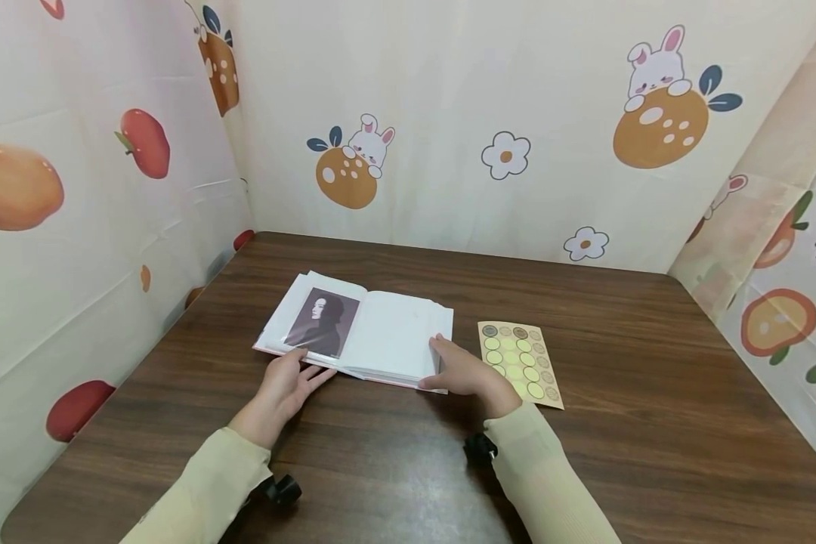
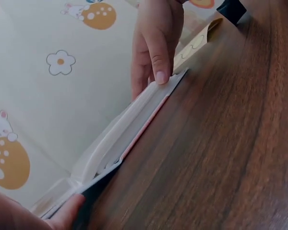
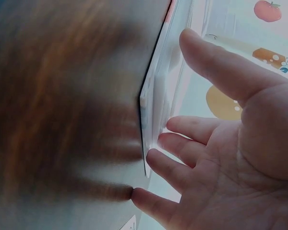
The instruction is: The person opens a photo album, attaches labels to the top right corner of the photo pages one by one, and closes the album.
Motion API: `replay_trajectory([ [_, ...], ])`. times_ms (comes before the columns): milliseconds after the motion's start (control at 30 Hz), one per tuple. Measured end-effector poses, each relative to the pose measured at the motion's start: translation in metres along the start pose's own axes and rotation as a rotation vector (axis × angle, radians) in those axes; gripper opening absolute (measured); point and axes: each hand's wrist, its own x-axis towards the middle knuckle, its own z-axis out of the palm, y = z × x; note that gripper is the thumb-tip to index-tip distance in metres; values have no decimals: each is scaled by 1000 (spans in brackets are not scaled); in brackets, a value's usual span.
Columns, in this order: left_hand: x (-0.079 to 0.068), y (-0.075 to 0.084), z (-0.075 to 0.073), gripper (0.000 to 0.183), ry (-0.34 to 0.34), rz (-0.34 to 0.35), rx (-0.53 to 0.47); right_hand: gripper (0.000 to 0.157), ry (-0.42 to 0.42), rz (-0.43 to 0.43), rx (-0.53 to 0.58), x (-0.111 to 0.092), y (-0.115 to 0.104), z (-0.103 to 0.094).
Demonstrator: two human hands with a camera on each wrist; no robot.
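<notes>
An open photo album (image 1: 397,332) with white pages lies on the table. On its left page is a dark portrait photo (image 1: 323,321). My left hand (image 1: 282,393) is at the album's front left edge, thumb by the photo's lower border and fingers extended along the edge. In the left wrist view only part of this hand (image 2: 19,213) shows. At the right page's front corner is my right hand (image 1: 465,370), its thumb and fingers spread around the corner. The right wrist view shows that hand (image 3: 221,143) with fingers loosely extended beside the page edges.
A beige sheet (image 1: 547,381) of round stickers, many yellow, lies right of the album, partly behind my right hand. The brown wooden table (image 1: 653,423) meets printed curtains (image 1: 435,196) at the back and sides. Each wrist carries a small black camera (image 1: 285,489).
</notes>
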Motion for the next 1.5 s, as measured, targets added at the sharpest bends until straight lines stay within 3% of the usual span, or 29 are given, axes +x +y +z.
replay_trajectory([
  [100,-2,2,0,55,13,40,23,82,-3,-4,-1,0,0,0],
  [200,-4,6,1,58,49,128,84,82,-4,-5,-1,1,0,0],
  [333,-8,11,-2,70,209,225,211,81,-4,-7,-4,0,0,0],
  [400,-10,12,-5,77,286,244,324,81,-5,-12,-6,0,1,0],
  [500,-7,13,-11,82,299,266,626,82,-6,-11,-4,-1,2,0],
  [633,4,18,-15,85,194,326,1222,82,-3,-12,-3,-2,3,0],
  [733,10,22,-10,91,137,333,1577,82,0,-15,-5,-3,4,-1],
  [800,14,24,-5,95,122,306,1717,81,3,-18,-4,-4,4,-2],
  [867,16,25,-1,97,124,272,1796,81,5,-21,6,-4,4,-1],
  [1067,22,27,-2,98,123,187,1814,81,6,-21,13,-3,4,2],
  [1500,24,37,-18,72,173,345,1550,80,3,-16,3,-1,1,2],
])
